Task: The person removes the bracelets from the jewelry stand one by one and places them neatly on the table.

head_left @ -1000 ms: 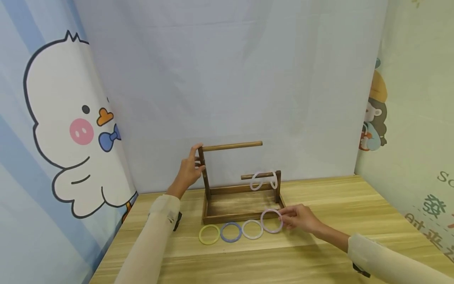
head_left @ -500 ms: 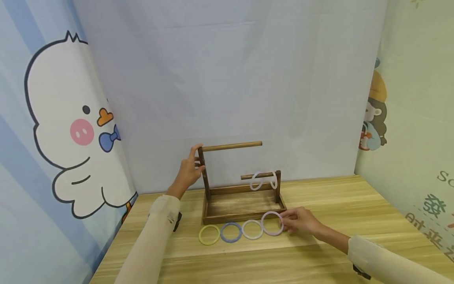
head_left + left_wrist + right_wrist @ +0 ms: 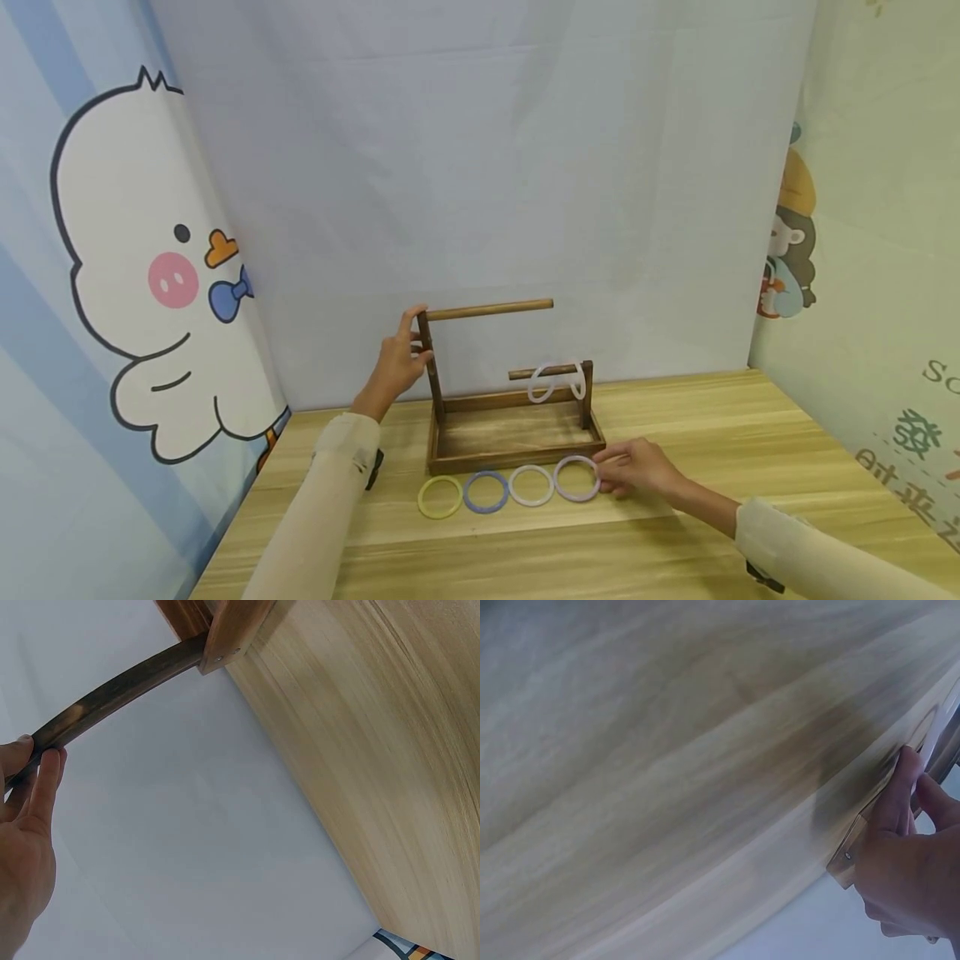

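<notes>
My left hand (image 3: 396, 367) grips the tall left post (image 3: 433, 371) of a dark wooden rack near its top. In the left wrist view, fingers and thumb lie on either side of that post (image 3: 120, 694). At the rack's front right corner, my right hand (image 3: 639, 469) pinches the right edge of a pale purple ring (image 3: 577, 499), which looks close to flat at table level. To its left lie a white ring (image 3: 531, 504), a blue ring (image 3: 486, 511) and a yellow ring (image 3: 440, 517) in a row. Two pale rings, one a whitish ring (image 3: 532, 392), hang on the rack's short bar (image 3: 522, 374).
A longer upper bar (image 3: 491, 310) juts right from the tall post. The rack's shallow tray base (image 3: 510, 460) stands on the wood-grain table (image 3: 480, 558). A white curtain (image 3: 487, 167) hangs behind, with printed cartoon cloths at both sides.
My right hand has lowered the pale purple ring slightly, from tilted upright to nearly flat beside the white ring. My left hand stays on the post.
</notes>
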### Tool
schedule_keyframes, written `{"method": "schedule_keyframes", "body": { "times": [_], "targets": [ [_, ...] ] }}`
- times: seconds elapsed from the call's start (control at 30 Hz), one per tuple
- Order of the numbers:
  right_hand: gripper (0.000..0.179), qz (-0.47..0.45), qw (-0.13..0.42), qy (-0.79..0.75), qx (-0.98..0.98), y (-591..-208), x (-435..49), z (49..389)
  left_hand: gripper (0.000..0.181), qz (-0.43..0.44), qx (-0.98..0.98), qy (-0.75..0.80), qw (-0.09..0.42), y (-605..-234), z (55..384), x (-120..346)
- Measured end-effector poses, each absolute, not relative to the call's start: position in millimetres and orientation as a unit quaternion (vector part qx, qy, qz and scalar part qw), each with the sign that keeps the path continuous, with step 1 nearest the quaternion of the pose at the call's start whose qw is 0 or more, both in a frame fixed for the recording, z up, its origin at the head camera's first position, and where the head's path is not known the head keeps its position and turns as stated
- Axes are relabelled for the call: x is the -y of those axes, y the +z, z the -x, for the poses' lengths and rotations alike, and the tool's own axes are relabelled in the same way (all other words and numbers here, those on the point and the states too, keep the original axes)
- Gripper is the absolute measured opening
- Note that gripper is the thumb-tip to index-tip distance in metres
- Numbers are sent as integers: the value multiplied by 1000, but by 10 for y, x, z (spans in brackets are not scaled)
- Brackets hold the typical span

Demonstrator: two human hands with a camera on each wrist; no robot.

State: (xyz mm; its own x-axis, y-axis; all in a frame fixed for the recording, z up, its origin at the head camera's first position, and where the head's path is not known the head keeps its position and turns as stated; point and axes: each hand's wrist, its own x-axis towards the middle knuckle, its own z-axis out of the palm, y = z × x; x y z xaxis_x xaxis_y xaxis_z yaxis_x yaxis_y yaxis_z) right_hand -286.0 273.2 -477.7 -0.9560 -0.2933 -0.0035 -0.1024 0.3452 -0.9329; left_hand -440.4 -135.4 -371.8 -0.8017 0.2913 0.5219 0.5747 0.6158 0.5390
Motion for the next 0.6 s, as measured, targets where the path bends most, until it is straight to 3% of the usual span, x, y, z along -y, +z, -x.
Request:
{"method": "schedule_keyframes", "body": {
  "times": [0.6],
  "targets": [
    [26,80,67,-556,-825,-4816,-2688,2813,81,251,876,-362,196,-3735,4409,1364]
  ]
}}
